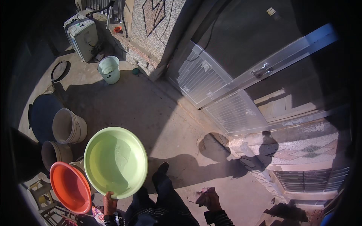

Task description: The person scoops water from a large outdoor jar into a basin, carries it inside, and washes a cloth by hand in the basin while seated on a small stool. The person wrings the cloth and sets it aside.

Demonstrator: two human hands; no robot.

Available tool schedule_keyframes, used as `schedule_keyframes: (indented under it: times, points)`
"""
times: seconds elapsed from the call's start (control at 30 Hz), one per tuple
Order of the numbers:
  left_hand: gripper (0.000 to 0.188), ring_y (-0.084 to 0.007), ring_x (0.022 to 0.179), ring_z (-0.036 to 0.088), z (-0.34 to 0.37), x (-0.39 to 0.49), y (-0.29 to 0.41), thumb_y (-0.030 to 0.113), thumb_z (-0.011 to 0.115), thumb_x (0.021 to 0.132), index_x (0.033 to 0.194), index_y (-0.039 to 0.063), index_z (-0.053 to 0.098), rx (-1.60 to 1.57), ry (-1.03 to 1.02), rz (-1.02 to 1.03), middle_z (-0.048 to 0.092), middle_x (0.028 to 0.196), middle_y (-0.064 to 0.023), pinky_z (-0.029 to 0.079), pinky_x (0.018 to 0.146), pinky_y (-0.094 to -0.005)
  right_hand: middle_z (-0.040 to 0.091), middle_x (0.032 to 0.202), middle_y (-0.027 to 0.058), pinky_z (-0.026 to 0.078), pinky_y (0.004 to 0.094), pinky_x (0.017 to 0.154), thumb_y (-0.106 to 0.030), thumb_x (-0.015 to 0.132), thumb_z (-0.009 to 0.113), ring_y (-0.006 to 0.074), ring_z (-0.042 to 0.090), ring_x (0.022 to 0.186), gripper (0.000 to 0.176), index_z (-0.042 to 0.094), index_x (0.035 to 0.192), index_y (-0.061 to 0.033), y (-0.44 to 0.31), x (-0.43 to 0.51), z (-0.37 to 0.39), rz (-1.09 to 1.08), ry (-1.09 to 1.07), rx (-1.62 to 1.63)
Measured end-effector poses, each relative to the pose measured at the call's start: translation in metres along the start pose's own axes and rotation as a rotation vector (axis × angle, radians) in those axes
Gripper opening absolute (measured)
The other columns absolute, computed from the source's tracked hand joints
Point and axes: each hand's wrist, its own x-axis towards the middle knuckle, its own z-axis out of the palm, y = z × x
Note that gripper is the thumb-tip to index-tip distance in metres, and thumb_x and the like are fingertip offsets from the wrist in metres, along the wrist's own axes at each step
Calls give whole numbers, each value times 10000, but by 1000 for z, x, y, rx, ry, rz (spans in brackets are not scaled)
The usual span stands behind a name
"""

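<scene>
My left hand [109, 204] grips the near rim of a large light-green plastic basin [128, 158], thumb over the edge. A shadow falls across the inside of the basin, and I cannot tell whether a little water lies in it. Off to the right, my right hand [215, 201] is closed around a crumpled pinkish cloth [201, 197], held apart from the basin. Just left of the green basin, an orange-red plastic basin [69, 188] rests tilted near my left wrist. My legs and one dark shoe [163, 167] show below, between the two hands.
Two beige plastic buckets [79, 128] [64, 152] and a dark round lid [45, 115] stand at left. Farther off are a pale-green bucket [109, 76], a tyre-like ring [59, 70] and a white appliance casing [82, 36]. A metal-framed glass door [234, 87] rises at right.
</scene>
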Motion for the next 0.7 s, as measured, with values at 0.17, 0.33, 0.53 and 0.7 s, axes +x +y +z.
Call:
schedule_keyframes:
  times: [0.17,0.33,0.53,0.7]
  points:
    - [244,-259,880,690,34,33,54,0,698,811,1016,37,570,-371,23,-442,685,895,-131,541,767,-368,692,927,136,618,365,642,-97,874,625,242,704,709,321,603,1151,62,-94,47,-13,-3,54,-5]
    - [257,-261,899,687,91,76,112,1,691,813,1038,26,569,-348,-47,-461,682,923,-135,541,784,-370,722,1099,101,606,357,799,-198,931,737,189,702,943,334,670,1164,32,-197,94,-14,-208,59,-4]
    - [275,-263,921,682,131,136,149,1,683,814,1064,13,567,-310,-149,-460,678,955,-139,542,805,-373,722,987,78,615,366,704,-282,906,767,184,716,855,318,695,1081,-25,-329,169,5,-392,135,30]
    - [291,-265,940,679,158,179,178,1,676,816,1086,2,566,-308,-205,-458,675,983,-143,543,823,-375,702,1031,45,547,289,837,-204,880,742,134,661,933,321,710,1147,-29,-419,219,22,-670,375,-328]
